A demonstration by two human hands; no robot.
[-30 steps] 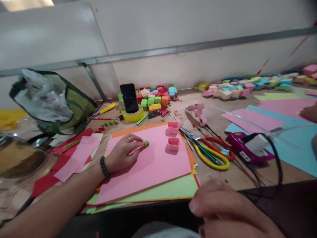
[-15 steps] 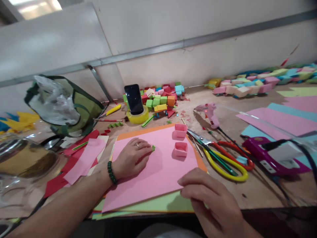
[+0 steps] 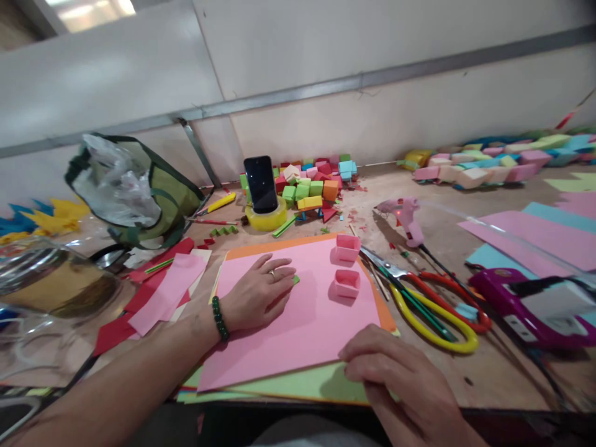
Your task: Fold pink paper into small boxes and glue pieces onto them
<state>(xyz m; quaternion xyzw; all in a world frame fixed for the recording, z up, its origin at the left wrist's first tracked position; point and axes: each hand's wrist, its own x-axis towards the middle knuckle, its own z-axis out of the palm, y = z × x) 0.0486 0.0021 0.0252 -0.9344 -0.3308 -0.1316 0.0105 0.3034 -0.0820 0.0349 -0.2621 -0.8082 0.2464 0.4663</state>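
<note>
My left hand (image 3: 258,295) lies flat on a sheet of pink paper (image 3: 316,335), fingers stretched out. A small green paper piece (image 3: 296,280) shows at its fingertips, partly covered. On my left wrist is a green bead bracelet (image 3: 220,318). My right hand (image 3: 395,379) rests at the sheet's lower right edge, fingers loosely bent and apart, with nothing visible in them. Two small open pink paper boxes, a far one (image 3: 347,248) and a near one (image 3: 347,284), stand on the sheet's right side. Under the pink sheet are green paper (image 3: 321,383) and orange paper (image 3: 388,320).
Right of the sheet lie yellow-handled scissors (image 3: 431,329), red-handled scissors (image 3: 482,320), a pink glue gun (image 3: 408,220) and a purple device (image 3: 507,304). Behind stand a phone (image 3: 261,184) on a tape roll (image 3: 270,217) and folded paper blocks (image 3: 302,189). Left are a bag (image 3: 172,198) and a jar (image 3: 56,285).
The camera view has turned slightly left, so everything appears shifted to the right. Both hands keep nearly the same place on the paper; the left fingers look a little more spread.
</note>
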